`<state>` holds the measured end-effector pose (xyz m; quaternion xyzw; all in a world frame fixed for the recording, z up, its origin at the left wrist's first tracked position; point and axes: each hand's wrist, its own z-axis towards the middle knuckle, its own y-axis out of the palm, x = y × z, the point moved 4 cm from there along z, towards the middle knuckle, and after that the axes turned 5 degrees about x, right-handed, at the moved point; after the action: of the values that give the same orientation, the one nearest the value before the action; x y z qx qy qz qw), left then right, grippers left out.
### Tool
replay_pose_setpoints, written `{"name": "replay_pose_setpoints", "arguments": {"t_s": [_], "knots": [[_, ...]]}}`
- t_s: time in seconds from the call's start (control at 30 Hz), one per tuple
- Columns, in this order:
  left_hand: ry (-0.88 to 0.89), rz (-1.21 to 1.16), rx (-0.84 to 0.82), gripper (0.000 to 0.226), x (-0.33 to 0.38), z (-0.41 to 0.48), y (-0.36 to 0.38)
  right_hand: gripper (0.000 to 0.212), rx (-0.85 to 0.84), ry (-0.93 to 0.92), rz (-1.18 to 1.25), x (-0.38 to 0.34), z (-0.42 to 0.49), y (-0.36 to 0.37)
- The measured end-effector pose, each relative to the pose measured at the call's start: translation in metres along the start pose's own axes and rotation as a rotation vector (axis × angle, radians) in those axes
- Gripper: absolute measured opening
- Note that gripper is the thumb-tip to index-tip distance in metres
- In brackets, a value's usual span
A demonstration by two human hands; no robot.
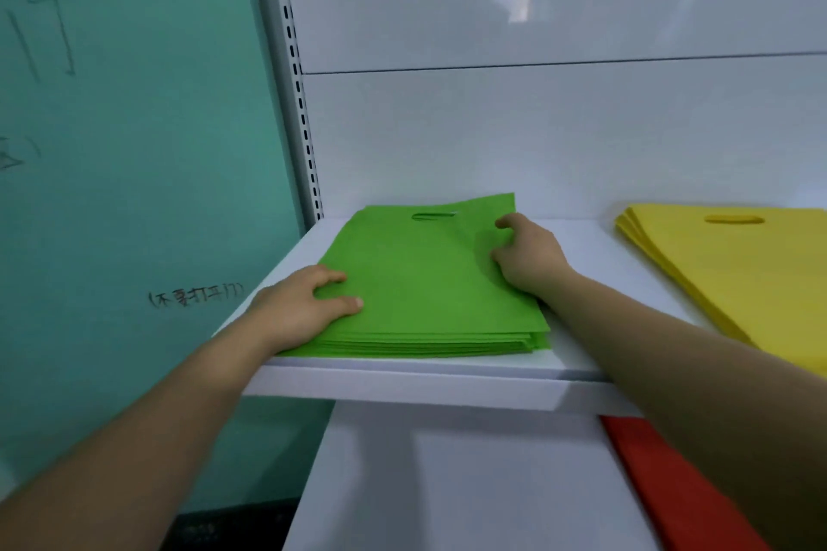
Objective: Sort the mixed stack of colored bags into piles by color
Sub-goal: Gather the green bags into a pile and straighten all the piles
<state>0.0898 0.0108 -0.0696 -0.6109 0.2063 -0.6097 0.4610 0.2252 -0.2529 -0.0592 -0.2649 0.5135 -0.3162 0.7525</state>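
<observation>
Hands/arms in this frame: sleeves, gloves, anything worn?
Nothing worn shows. Left hand and right hand are ungloved, no rings. Left forearm and right forearm are bare to the frame edge: no sleeves, watch or wristbands in view.

matt cloth-like green bags (425,282) on a smooth white shelf (402,385).

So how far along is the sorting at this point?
Mostly sorted, it seems: a green pile and a yellow pile lie apart on the upper shelf, a red bag below. In hand: the left hand and right hand rest on the green pile. No mixed stack shows, so what is left cannot be told.
</observation>
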Motion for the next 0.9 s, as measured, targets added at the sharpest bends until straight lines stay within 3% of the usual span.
{"name": "replay_pose_setpoints", "arguments": {"t_s": [0.2, 0.43, 0.67, 0.9], "knots": [[0.002, -0.014, 0.013, 0.086, -0.001, 0.0, -0.001, 0.039, 0.15, -0.223, 0.018, -0.013, -0.011, -0.006], [-0.032, -0.135, -0.036, 0.078, 0.001, 0.004, -0.012, 0.034, 0.393, -0.4, 0.247, -0.041, -0.017, -0.046], [0.138, -0.606, 0.133, 0.042, 0.043, 0.003, -0.044, 0.033, 0.603, -0.365, 0.375, -0.059, -0.032, -0.112], [0.363, -0.587, 0.1, 0.048, 0.105, -0.01, -0.026, 0.036, 0.76, -0.205, 0.193, -0.021, -0.08, -0.173]]}}
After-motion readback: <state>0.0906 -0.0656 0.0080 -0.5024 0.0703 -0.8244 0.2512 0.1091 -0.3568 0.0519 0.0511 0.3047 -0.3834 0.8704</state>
